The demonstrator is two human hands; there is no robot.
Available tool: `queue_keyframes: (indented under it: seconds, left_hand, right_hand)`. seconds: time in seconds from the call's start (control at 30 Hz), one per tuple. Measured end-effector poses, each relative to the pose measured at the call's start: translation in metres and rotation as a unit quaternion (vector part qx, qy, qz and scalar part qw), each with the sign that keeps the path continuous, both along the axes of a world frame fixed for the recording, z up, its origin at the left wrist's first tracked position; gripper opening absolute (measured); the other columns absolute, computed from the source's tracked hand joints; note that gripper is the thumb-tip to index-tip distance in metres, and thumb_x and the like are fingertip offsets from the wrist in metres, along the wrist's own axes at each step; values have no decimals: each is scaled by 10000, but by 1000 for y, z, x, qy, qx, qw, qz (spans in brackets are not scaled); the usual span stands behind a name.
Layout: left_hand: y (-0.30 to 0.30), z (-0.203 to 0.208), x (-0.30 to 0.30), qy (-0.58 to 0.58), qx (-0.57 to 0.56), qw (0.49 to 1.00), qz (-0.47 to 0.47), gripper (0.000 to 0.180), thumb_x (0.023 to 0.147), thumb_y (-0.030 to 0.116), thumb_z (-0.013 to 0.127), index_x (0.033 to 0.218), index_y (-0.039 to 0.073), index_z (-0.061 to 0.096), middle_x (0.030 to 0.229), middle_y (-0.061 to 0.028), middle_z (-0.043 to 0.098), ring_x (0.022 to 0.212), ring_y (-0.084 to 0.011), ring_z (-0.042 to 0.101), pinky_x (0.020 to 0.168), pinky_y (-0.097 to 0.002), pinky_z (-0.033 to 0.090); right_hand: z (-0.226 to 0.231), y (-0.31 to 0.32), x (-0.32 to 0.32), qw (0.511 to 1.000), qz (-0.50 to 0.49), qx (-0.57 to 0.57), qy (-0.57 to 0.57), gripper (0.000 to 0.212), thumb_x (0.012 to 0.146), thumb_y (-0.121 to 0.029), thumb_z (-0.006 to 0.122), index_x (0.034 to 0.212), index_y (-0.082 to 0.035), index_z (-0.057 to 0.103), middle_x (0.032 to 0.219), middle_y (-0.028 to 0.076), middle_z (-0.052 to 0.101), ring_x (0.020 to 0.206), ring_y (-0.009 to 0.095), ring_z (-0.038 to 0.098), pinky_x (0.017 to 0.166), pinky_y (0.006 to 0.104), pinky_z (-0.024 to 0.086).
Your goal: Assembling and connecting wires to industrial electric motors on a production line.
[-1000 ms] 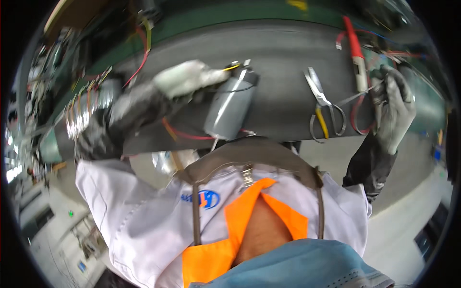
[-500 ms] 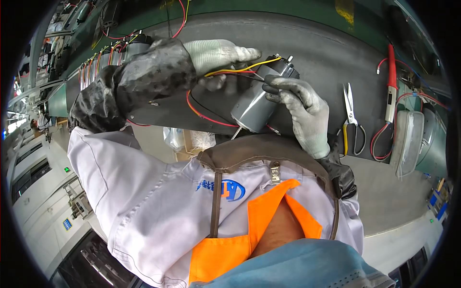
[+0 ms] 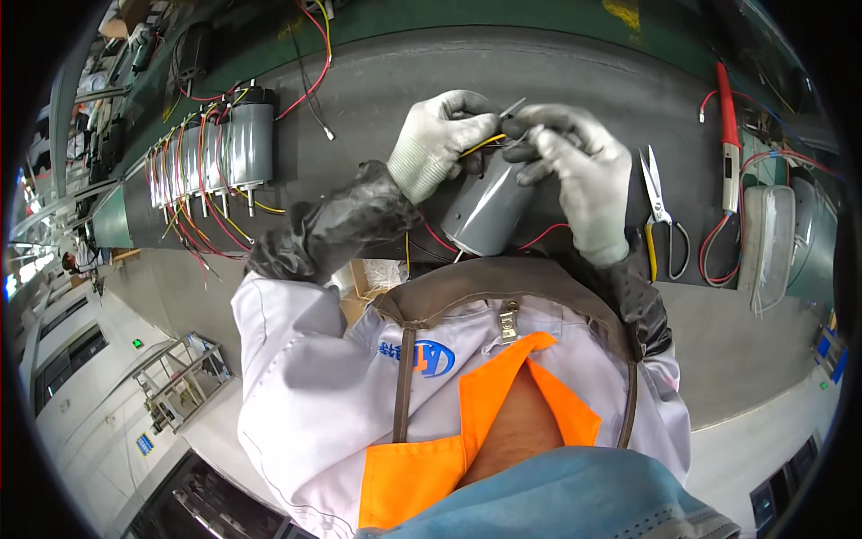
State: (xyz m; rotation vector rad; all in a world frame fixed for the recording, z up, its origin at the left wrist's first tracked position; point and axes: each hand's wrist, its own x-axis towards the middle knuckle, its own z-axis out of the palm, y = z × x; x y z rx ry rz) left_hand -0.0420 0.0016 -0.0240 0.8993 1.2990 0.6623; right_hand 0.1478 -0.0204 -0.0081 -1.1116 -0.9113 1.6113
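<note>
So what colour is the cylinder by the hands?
The cylinder is grey, clearest in the head view.

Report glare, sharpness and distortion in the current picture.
Head view: a pale glare streak runs along the gray cylinder; head view: the scissors look fairly crisp; head view: the fisheye lens bows the far edge of the dark work surface, and the corners go black.

free mat (image 3: 503, 67) beyond gray motor (image 3: 492, 207); motor row (image 3: 244, 145) blocks left, scissors (image 3: 662, 216) right.
</note>
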Motion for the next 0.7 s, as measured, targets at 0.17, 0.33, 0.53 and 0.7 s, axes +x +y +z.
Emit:
queue_keyframes:
  seconds: [0.17,0.33,0.53,0.7]
  left_hand:
    - [-7,2,15,-27,58,998,-5,268,946,183,686,1111,-27,662,790,-7,663,563,-24,537,482,-169,404]
    - [-8,-7,18,-34,79,996,1,259,947,143,680,1116,-52,660,843,-43,683,592,-33,559,499,-189,454]
    - [-8,-4,30,-38,105,993,-27,242,940,121,680,1113,-49,679,873,-56,699,652,-52,597,573,-210,509]
    - [-2,-8,52,-7,173,984,-49,221,928,112,670,1098,-26,699,895,-66,716,727,-91,640,685,-251,547]
  right_hand:
    - [-5,5,9,998,-51,11,-31,357,975,-19,535,1321,65,557,963,128,725,705,104,659,590,213,528]
    - [-4,4,12,998,-49,6,-25,412,968,-34,546,1365,71,517,920,106,718,668,76,631,568,197,506]
    - [6,16,34,994,52,-45,-89,441,950,-31,554,1375,78,508,851,79,704,607,54,595,524,180,467]
    - [9,21,53,984,135,-20,-111,375,933,-56,582,1286,71,598,852,57,700,575,53,586,497,187,460]
